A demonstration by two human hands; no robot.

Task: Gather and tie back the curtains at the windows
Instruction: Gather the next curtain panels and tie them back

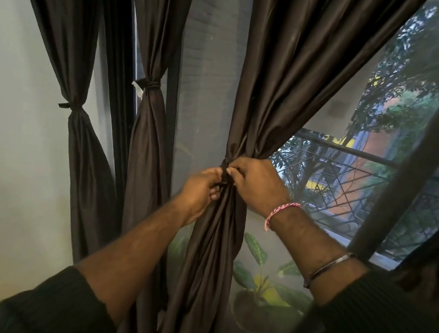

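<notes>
A dark brown satin curtain (273, 89) hangs in the middle of the view, bunched into a narrow waist. At that waist a dark tie band (224, 177) wraps the fabric. My left hand (200, 191) pinches the band from the left with curled fingers. My right hand (256, 182) grips it from the right, thumb and fingers closed on the band. Two more curtains hang to the left: one (147, 134) knotted at its waist beside the window frame, and one (75, 130) tied with a band against the wall.
The window (382, 148) at right shows a metal railing, trees and buildings outside. A potted plant (259, 277) stands behind a hazy screen below the gathered curtain. A pale wall (7, 138) fills the left side. A dark window frame post (421, 153) slants at right.
</notes>
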